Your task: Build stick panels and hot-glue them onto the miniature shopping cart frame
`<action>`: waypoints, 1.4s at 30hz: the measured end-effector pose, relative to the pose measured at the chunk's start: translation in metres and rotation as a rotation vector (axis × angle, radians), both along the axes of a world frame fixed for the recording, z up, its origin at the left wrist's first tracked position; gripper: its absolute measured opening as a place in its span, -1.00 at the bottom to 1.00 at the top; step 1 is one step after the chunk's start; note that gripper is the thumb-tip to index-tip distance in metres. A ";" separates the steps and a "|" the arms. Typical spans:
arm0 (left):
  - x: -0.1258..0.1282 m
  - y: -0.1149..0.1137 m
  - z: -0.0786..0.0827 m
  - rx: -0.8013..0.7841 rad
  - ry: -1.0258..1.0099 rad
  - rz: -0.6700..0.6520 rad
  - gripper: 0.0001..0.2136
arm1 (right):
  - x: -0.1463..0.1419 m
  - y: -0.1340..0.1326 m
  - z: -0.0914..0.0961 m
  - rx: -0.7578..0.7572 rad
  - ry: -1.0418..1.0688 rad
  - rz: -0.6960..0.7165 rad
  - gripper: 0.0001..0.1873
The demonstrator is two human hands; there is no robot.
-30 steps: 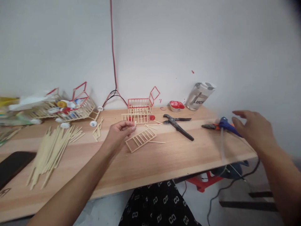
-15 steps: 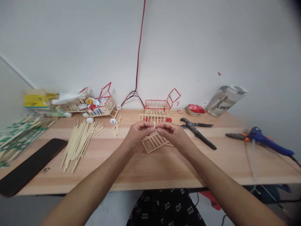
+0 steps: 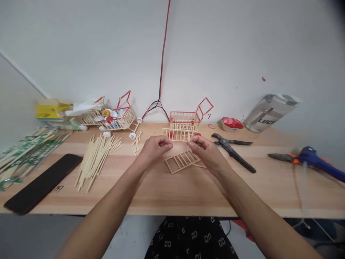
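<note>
My right hand (image 3: 206, 151) pinches a short pale wooden stick piece (image 3: 188, 137), which stands up from the fingertips. My left hand (image 3: 155, 148) is apart from it to the left, thumb and fingers closed together; whatever they may hold is too small to make out. Below and between the hands, a ladder-like frame of wooden sticks (image 3: 178, 163) lies on the table, its right end partly hidden by my right hand. Just beyond the hands stands another stick frame (image 3: 175, 134), in front of a small stick cart with red-painted edges (image 3: 183, 116).
Bare sticks (image 3: 93, 162) and a black phone-like slab (image 3: 43, 183) lie left, near wrapped chopsticks (image 3: 29, 154). Filled stick carts (image 3: 118, 120) stand behind. To the right are black-handled cutters (image 3: 234, 154), a red-lined bowl (image 3: 231, 124), a labelled container (image 3: 271, 113) and a blue glue gun (image 3: 315, 158).
My hands, together at the fingertips before, have parted. The left moved leftward, while the right keeps the short stick. The view has shifted slightly.
</note>
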State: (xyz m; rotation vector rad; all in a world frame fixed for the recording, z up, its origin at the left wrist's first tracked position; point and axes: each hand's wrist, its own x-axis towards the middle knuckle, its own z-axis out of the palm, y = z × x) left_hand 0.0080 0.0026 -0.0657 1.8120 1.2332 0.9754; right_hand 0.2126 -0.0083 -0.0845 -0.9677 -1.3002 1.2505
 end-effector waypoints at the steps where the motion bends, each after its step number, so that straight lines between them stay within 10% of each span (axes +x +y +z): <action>1: -0.003 0.001 0.001 0.070 0.159 0.027 -0.92 | 0.002 0.001 -0.002 -0.001 0.006 -0.016 -0.73; 6: -0.008 -0.002 -0.005 0.092 0.572 -0.017 -0.89 | 0.009 0.001 -0.002 0.018 -0.035 -0.064 -0.70; 16: 0.003 -0.009 -0.019 0.129 0.700 0.010 -0.95 | 0.010 -0.001 0.006 0.067 -0.133 -0.112 -0.68; 31: -0.003 -0.004 0.002 -0.347 -0.094 -0.127 -0.92 | 0.004 -0.018 0.007 0.193 -0.355 -0.155 -0.78; 42: 0.002 -0.012 0.015 -0.268 -0.389 -0.140 -0.75 | -0.025 -0.047 0.011 0.496 -0.708 -0.368 -0.90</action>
